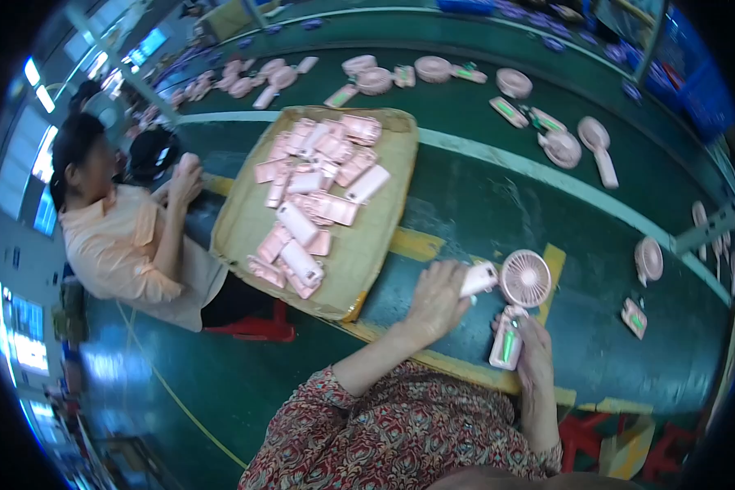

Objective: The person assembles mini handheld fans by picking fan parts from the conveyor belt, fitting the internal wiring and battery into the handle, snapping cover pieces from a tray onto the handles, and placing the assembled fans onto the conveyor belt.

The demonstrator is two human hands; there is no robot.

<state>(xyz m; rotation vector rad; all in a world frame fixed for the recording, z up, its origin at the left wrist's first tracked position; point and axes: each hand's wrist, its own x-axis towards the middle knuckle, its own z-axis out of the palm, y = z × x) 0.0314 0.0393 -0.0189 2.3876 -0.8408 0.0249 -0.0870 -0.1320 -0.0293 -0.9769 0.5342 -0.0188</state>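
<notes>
My left hand (435, 304) is closed on a pale pink handle cover (477, 280), a smooth rounded piece with a small dark mark near its end. Just right of it, a pink handheld fan's round grille head (526, 278) rests over the green bench. Below the head runs the fan's opened handle (505, 345), showing a green strip inside. My right hand (536, 347) grips this handle from its right side, fingers curled around it. The cover and the fan head are close together; whether they touch I cannot tell.
Left of my hands stands a shallow cardboard tray (367, 253) piled with pink handle shells (332, 208). Beyond a pale rail (531, 174), several pink fans (433, 69) lie on a green belt. A loose handle part (634, 318) lies right. A co-worker (126, 245) sits at left.
</notes>
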